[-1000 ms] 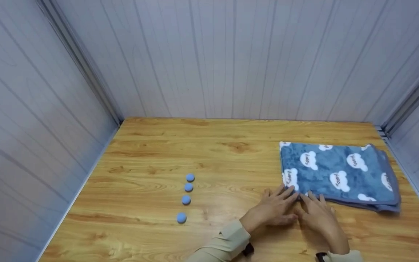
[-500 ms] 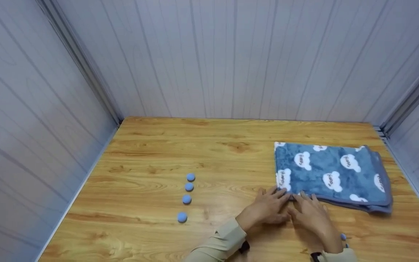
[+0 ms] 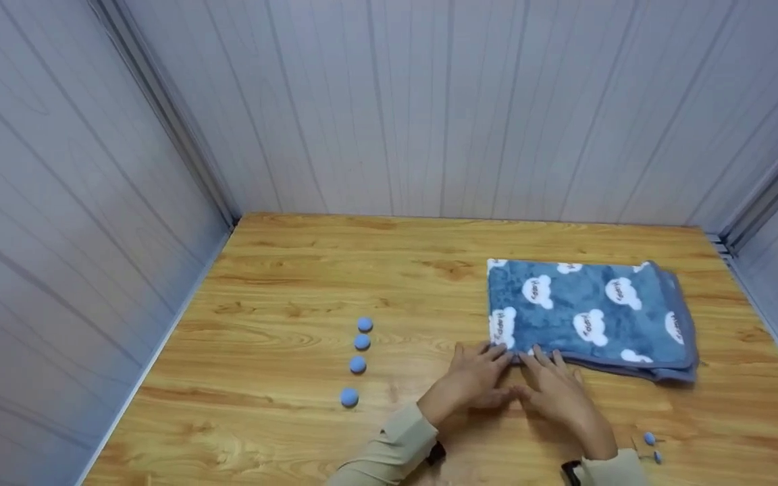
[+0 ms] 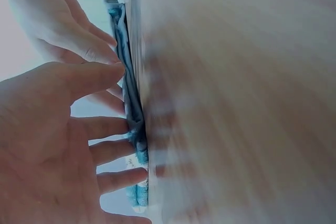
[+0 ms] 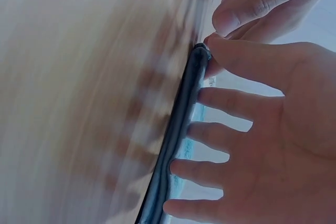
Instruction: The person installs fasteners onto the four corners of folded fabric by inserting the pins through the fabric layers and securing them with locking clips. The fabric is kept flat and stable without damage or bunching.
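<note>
A folded blue fleece blanket (image 3: 588, 310) with white bear-shaped patches lies flat on the table, its grey-blue binding along the near and right sides. My left hand (image 3: 471, 378) touches the near left corner with spread fingers. Beside it, my right hand (image 3: 554, 391) lays nearly straight fingertips on the near edge. The thumbs come close together in front of the blanket. In the left wrist view, the fingertips of the left hand (image 4: 58, 140) meet the blanket's side (image 4: 128, 77). The right wrist view shows the right hand (image 5: 262, 129) with fingers apart against the folded edge (image 5: 178, 124).
Several round blue pieces (image 3: 358, 364) stand in a line left of the blanket. Two small blue pieces with thin stems (image 3: 650, 439) lie near the right sleeve (image 3: 613, 469). Pale panel walls (image 3: 389, 108) border the wooden table (image 3: 281, 270).
The blanket has slid left across the table, both hands moving with it at its near edge. Two small stemmed blue pieces have come into view beside the right wrist. The camera view has shifted slightly.
</note>
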Motion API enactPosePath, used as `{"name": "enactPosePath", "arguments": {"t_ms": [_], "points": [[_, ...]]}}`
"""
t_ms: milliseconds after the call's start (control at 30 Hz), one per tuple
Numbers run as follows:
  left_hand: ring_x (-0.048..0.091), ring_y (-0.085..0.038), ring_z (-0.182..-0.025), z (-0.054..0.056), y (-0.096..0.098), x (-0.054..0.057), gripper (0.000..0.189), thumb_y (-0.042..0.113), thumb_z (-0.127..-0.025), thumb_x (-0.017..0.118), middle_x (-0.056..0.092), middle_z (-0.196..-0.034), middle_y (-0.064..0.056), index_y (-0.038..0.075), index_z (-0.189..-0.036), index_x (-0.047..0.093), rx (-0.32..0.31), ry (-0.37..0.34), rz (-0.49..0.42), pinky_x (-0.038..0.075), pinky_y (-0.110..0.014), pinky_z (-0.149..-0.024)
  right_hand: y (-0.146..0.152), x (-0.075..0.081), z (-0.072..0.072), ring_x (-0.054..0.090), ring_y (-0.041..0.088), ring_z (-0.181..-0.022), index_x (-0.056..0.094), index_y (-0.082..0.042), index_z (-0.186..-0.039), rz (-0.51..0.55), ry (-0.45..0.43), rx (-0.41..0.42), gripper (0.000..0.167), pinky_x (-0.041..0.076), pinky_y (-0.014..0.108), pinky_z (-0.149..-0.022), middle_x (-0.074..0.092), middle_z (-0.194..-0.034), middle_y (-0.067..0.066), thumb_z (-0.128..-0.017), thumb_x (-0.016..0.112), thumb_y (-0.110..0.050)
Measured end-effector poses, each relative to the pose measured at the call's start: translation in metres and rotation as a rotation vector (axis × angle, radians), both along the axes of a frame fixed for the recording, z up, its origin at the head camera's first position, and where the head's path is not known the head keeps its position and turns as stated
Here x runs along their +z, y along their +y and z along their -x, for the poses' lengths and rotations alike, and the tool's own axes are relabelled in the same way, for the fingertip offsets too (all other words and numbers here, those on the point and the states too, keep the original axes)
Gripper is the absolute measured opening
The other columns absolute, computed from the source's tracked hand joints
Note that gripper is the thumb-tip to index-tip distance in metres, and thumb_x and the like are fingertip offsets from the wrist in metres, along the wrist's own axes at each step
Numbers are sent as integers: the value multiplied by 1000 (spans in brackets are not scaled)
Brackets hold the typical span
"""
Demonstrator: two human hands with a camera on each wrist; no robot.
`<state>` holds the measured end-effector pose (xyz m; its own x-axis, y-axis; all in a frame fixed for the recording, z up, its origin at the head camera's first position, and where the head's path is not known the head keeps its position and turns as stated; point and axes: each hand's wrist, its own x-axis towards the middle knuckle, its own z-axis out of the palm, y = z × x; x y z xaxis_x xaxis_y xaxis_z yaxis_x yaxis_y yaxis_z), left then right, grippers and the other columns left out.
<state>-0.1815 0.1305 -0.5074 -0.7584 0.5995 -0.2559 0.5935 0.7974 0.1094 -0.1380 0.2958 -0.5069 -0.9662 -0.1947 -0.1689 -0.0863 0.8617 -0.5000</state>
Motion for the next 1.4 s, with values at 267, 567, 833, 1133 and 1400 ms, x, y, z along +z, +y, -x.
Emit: {"name": "enactPosePath", "arguments": {"t_ms": [267,567,833,1133,1400], "points": [[22,-14,-140,1,4,1,66,57,-91,48,26,-152,13,30,-148,31,36,-17,2,22,-60,-105,11,-2,-1,8,52,-135,40,-2,-142,56,7,-2,65,0,76,-94,20,-150,27,-90,63,-32],[25,-18,-139,-3,6,0,63,50,-92,51,28,-152,9,25,-148,34,76,-49,-47,20,-63,-104,51,-5,-4,3,56,-133,39,-5,-143,57,23,-10,64,-5,79,-89,14,-149,32,-91,59,-37],[26,-23,-139,-8,12,0,63,46,-93,52,30,-152,2,18,-147,36,130,-42,-110,16,-65,-104,108,-2,-9,-1,60,-131,34,-2,-145,32,-7,-56,76,-6,79,-88,9,-147,37,-91,52,-52],[26,-26,-139,-15,4,1,63,39,-93,53,31,-151,-6,10,-146,37,177,-78,-178,23,-49,-109,122,1,-12,4,66,-126,41,7,-138,2,71,-44,68,11,77,-92,14,-141,45,-94,54,-43],[22,-27,-140,-22,-1,6,64,34,-94,54,27,-152,-11,3,-146,33,247,-126,-228,22,-41,-111,141,10,-13,5,65,-127,40,-1,-140,-26,6,-87,68,2,77,-91,15,-144,39,-91,57,-44]]}}
